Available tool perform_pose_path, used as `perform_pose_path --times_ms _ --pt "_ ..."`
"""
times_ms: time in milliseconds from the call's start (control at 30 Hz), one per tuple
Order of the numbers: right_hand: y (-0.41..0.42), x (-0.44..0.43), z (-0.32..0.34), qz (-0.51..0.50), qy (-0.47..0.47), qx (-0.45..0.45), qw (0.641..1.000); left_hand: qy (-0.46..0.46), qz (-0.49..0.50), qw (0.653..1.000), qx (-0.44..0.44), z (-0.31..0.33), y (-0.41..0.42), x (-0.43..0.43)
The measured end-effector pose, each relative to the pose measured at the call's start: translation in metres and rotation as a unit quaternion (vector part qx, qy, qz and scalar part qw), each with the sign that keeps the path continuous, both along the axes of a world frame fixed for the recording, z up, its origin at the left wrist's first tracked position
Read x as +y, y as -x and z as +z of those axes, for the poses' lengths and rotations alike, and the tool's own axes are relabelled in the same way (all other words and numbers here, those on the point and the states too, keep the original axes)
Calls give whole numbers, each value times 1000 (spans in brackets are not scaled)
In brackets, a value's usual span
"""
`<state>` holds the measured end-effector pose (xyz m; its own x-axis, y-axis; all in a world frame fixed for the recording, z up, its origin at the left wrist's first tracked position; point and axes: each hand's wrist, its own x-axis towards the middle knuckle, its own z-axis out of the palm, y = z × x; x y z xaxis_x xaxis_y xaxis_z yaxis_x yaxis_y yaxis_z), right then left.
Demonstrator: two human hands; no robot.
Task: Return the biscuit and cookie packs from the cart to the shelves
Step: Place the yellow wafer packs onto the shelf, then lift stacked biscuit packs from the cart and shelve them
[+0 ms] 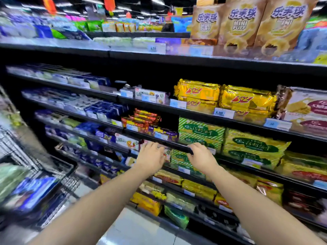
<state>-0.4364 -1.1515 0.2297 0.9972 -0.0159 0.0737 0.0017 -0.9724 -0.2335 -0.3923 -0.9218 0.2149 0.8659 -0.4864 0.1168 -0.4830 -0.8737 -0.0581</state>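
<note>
Ahead, shelves (177, 119): we stand close to black tiers that run from upper left down to lower right, each front edge lined with price tags.
Cart (69, 175): black wire, at our lower left, its near corner close to the lowest tiers and well apart from both hands.
Floor (134, 230): a narrow pale strip between the cart and the shelf base, crossed by our two forearms.
Green striped packs (200, 131): stacked right up to their shelf's edge, just behind the right hand, with a dark gap to their left.
Blue pack (33, 191): lies inside the cart, blurred, with a greenish pack (10, 175) beside it.
Small pale pack (167, 154): sits under a black shelf edge, between our hands, too blurred to read.
Left hand (152, 156): released, fingers stretched forward against the pale pack's left side.
Right hand (201, 156): its fingertips reach the black shelf edge and are lost there, so we cannot tell whether it grasps anything.
</note>
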Motion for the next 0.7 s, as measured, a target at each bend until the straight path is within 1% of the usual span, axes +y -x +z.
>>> perform_pose_path --times_ms 100,200,300,433,600,700 --pt "-29 70 -6 41 11 28 999 10 47 999 15 -7 -7 74" --pt "-61 157 -11 89 22 54 994 22 92 996 3 -13 -14 158" --pt "-89 253 -16 141 0 68 988 18 142 990 -1 -16 -22 249" --pt "-121 375 -20 201 -4 88 976 13 205 979 -4 -17 -32 367" --pt "-153 509 -23 249 -26 101 963 27 264 964 26 -15 -38 494" --pt "-174 573 -29 280 -22 115 953 44 298 952 47 -20 -41 554"
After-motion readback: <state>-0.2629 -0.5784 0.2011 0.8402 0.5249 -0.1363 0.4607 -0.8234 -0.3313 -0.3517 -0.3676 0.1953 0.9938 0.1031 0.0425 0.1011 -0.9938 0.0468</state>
